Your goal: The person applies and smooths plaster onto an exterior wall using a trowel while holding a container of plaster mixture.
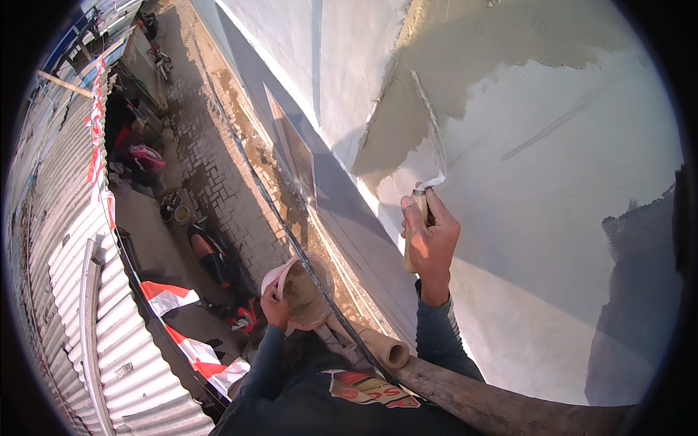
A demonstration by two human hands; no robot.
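My right hand (434, 243) is wrapped round the wooden handle of a plastering trowel (436, 138). Its narrow-looking blade points up and away along the wall (523, 182), next to a darker patch of wet plaster (454, 73). A paler, smoother coat covers the wall around and right of my hand. Lower and to the left, my left hand (275, 307) grips the rim of a pinkish bucket (273, 279). Grey-brown mortar (304, 291) shows inside it. My left fingers are partly hidden by the rim.
A thick bamboo pole (502, 400) crosses in front of my body, and a dark cable (273, 203) runs diagonally past the bucket. Far below lies a paved alley (207, 156). Corrugated roofing (138, 349) with red-and-white flags (169, 296) lines the left.
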